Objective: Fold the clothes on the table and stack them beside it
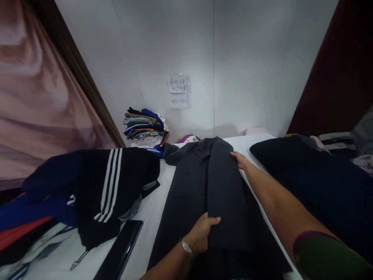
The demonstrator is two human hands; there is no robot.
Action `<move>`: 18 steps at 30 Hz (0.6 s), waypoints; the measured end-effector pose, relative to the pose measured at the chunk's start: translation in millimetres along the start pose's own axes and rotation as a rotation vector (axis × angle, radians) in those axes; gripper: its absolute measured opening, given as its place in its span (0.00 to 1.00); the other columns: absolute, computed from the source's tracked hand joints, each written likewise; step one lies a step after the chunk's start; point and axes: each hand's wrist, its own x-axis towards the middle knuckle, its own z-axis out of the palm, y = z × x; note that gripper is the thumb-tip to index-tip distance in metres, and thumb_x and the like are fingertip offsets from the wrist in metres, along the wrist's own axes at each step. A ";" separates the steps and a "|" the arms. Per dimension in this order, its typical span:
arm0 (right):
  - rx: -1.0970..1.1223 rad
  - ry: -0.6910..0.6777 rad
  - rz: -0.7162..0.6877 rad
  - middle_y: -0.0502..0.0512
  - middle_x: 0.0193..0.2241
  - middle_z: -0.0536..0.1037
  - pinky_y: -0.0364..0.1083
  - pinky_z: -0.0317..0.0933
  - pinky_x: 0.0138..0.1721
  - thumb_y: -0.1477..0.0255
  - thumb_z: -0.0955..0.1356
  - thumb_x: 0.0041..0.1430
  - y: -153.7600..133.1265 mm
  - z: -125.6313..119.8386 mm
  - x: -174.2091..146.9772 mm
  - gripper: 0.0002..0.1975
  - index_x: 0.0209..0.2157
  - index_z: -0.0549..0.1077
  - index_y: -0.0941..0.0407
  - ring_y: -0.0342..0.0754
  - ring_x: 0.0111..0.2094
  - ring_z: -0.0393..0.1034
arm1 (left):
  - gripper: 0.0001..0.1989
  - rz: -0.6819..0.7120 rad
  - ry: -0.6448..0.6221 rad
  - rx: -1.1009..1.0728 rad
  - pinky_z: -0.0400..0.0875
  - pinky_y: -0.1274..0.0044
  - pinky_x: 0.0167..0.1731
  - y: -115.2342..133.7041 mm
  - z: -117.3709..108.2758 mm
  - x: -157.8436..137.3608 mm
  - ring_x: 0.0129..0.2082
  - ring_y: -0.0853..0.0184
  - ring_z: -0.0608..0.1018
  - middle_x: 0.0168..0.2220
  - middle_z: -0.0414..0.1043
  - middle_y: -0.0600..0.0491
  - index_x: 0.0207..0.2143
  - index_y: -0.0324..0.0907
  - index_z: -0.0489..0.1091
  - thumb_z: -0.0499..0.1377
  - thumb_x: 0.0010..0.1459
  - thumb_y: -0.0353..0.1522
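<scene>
Charcoal jacket [186, 179] lies collar [203, 149] toward the counter [155, 204]'s far edge; our left hand [201, 232] grips its sleeve [223, 186], our right hand [240, 160] pinches it near the shoulder [226, 146].

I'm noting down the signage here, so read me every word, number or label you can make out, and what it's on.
"叠长袖 秋冬外套": upper paper sheet on the wall; blurred, so an uncertain reading.
"45-50": lower paper sheet.
Dark gray jacket: no readable text.
</scene>
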 end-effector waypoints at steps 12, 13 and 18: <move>-0.255 0.063 0.019 0.61 0.45 0.77 0.49 0.71 0.37 0.77 0.68 0.51 12.6 11.9 74.4 0.34 0.61 0.59 0.57 0.48 0.35 0.75 | 0.07 0.143 0.015 0.135 0.70 0.63 0.43 -18.7 4.2 6.2 0.42 0.49 0.79 0.33 0.79 0.43 0.29 0.55 0.78 0.65 0.42 0.36; -0.300 0.085 0.014 0.63 0.47 0.76 0.49 0.71 0.38 0.77 0.69 0.50 16.6 11.7 76.8 0.35 0.61 0.59 0.59 0.49 0.36 0.75 | 0.08 0.148 0.004 0.167 0.69 0.64 0.44 -18.4 6.3 5.8 0.43 0.50 0.79 0.34 0.79 0.43 0.29 0.56 0.78 0.65 0.42 0.38; -0.479 0.114 -0.055 0.64 0.48 0.75 0.46 0.70 0.37 0.76 0.69 0.48 24.7 6.4 85.4 0.35 0.60 0.61 0.62 0.50 0.40 0.74 | 0.16 0.075 0.054 0.471 0.70 0.65 0.45 -0.5 12.8 -5.7 0.45 0.52 0.79 0.34 0.77 0.48 0.29 0.49 0.77 0.64 0.39 0.48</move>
